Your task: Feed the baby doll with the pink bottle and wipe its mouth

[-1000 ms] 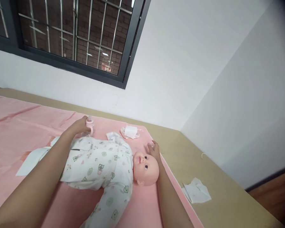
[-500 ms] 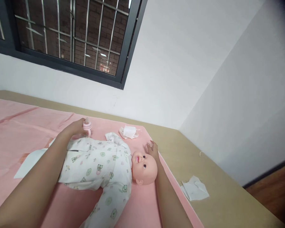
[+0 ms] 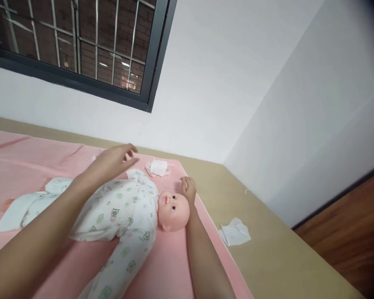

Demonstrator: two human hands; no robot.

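Observation:
A baby doll (image 3: 174, 211) in white patterned clothes (image 3: 124, 207) lies on its back on a pink mat (image 3: 162, 265), head to the right. My left hand (image 3: 114, 162) is above the doll's upper body, fingers apart and holding nothing. Beyond the doll's head, my right hand (image 3: 188, 189) has its fingers curled together near the mat's edge; what they hold, if anything, is too small to make out. The bottle is mostly hidden behind my left hand.
A white folded tissue on a clear wrapper (image 3: 158, 167) lies beyond the doll's shoulder. A crumpled white cloth (image 3: 235, 232) rests on the tan surface (image 3: 268, 249) at the right. Behind are a white wall (image 3: 199, 83) and a barred window (image 3: 106, 45).
My left hand has let go of the pink-topped bottle and moved right, fingers spread. My right hand's fingers have curled in more. The whole view has shifted, with things appearing further left.

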